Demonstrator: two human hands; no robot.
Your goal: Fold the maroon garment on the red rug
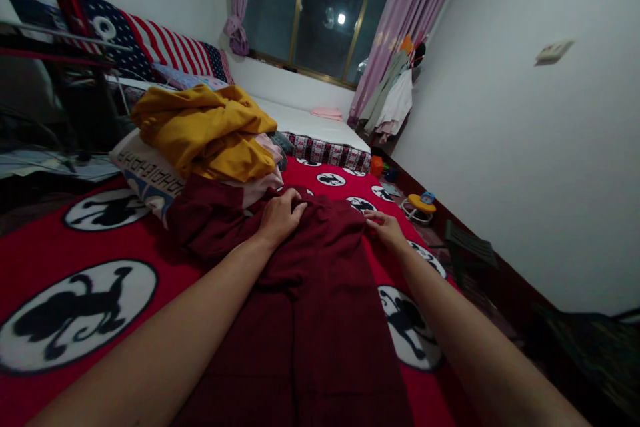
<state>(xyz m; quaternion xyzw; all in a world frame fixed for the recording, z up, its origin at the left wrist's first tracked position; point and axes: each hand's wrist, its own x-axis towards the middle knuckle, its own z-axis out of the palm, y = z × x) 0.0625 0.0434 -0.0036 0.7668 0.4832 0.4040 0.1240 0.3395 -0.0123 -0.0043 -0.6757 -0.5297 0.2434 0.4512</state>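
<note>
A pair of maroon trousers (330, 280) lies spread on the red blanket, its legs running toward me. At the far end of the garment, my left hand (283, 217) is closed on the cloth near the waist, fingers bent over it. My right hand (386, 228) pinches the right edge of the same end between thumb and fingers. The fingertips of the left hand are partly hidden. Beyond the left hand, a mustard-yellow garment (210, 127) is heaped on a white printed pillow (150, 167), with pale pink cloth beneath it.
The red blanket (30, 287) has round white patches with black figures. Behind it is a white-topped bed (305, 117) holding a folded pink cloth (327, 113). A cluttered desk (50, 57) stands at left. Along the right wall are a yellow stool (421, 204) and hanging clothes (395, 103).
</note>
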